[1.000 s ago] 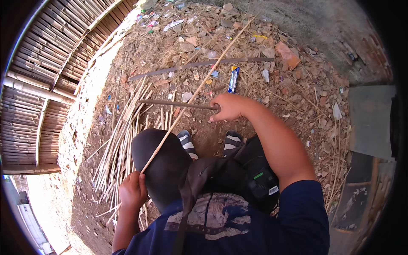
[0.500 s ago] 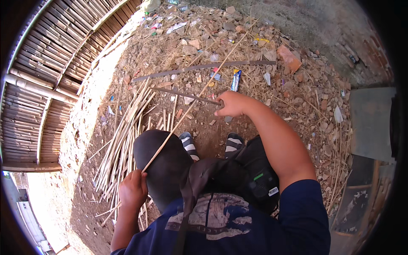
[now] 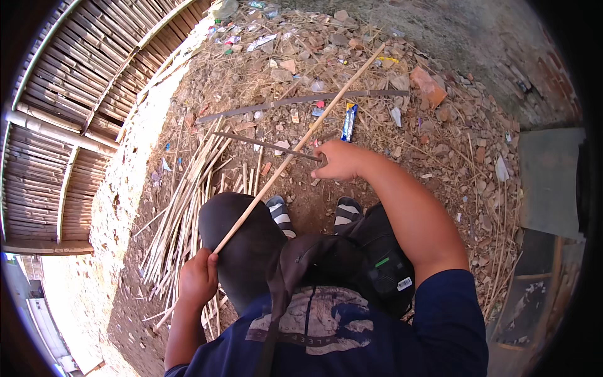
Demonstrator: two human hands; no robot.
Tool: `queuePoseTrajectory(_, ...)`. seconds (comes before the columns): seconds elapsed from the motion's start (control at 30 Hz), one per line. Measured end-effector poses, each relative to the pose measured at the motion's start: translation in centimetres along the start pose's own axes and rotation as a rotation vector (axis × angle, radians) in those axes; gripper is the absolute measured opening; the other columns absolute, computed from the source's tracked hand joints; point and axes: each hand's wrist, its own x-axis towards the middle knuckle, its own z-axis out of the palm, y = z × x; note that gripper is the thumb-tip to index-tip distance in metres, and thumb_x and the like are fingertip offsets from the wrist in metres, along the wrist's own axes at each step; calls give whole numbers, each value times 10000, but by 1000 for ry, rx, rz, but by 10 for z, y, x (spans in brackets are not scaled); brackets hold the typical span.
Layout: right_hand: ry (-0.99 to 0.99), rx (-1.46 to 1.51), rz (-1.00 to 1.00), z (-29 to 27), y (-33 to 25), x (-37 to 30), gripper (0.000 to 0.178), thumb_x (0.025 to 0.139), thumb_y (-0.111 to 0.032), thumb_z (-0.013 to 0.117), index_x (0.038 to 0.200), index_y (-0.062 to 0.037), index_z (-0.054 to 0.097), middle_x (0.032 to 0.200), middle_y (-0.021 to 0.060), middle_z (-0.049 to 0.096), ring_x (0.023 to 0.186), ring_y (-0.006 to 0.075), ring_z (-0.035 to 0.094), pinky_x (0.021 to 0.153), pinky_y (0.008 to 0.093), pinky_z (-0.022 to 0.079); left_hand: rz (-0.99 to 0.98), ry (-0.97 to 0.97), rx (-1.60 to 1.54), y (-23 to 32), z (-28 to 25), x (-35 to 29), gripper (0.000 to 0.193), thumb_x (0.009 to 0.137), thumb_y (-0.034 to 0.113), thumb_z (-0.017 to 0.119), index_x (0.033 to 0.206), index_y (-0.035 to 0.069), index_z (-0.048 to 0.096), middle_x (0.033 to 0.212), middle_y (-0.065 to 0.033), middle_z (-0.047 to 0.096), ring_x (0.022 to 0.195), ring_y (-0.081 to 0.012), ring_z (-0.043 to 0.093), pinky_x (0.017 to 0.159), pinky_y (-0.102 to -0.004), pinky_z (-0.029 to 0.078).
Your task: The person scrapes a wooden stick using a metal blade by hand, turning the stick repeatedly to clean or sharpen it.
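Diagonally, the pale stick point(image 3: 311, 130) runs lengthwise forward and rightward.

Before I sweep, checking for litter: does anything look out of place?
Yes: a blue wrapper lies just beyond the right hand, its bright colour odd against the dull brown rubble.

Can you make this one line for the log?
left hand: holds pale stick; right hand: holds thin dark tool; tool crosses stick
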Motion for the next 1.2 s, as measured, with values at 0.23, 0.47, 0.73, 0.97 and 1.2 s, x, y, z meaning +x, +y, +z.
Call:
queuePoseTrajectory(0.23,-134,2,-151,12,2,14,474,759,-414,755,1011,-22,667,843,191,672,841,343,666,740,446,499,-10,-15,42,-2,4,2,272,1011,287,473,880,56,535,714,-232,611,666,-462,597,587,-551,437)
queuePoseTrajectory(0.47,-46,-54,-88,16,-14,7,492,756,-390,761,1061,-15,666,879,195,685,864,341,673,764,424,513,-44,-28,31,3,0,0,267,1007,288,483,888,56,544,751,-239,625,688,-469,599,606,-562,446)
queuePoseTrajectory(0.73,82,11,35,-3,14,10,501,766,-396,755,1070,-7,667,908,203,684,875,359,664,763,442,508,-49,-64,42,5,-6,6,261,1003,280,487,902,48,551,752,-233,630,709,-466,606,626,-551,453)
queuePoseTrajectory(0.97,-78,-49,-54,5,0,15,552,755,-404,751,1121,-2,659,940,213,677,899,330,666,794,416,512,-63,-41,148,9,0,2,268,1007,291,475,890,57,538,768,-227,634,685,-457,611,606,-550,465)
queuePoseTrajectory(1.2,-19,-66,84,-11,21,7,537,773,-387,746,1142,-10,648,824,180,671,822,303,667,733,410,505,-18,11,163,19,-6,5,269,1004,281,480,862,55,518,738,-214,618,654,-445,602,586,-548,455)
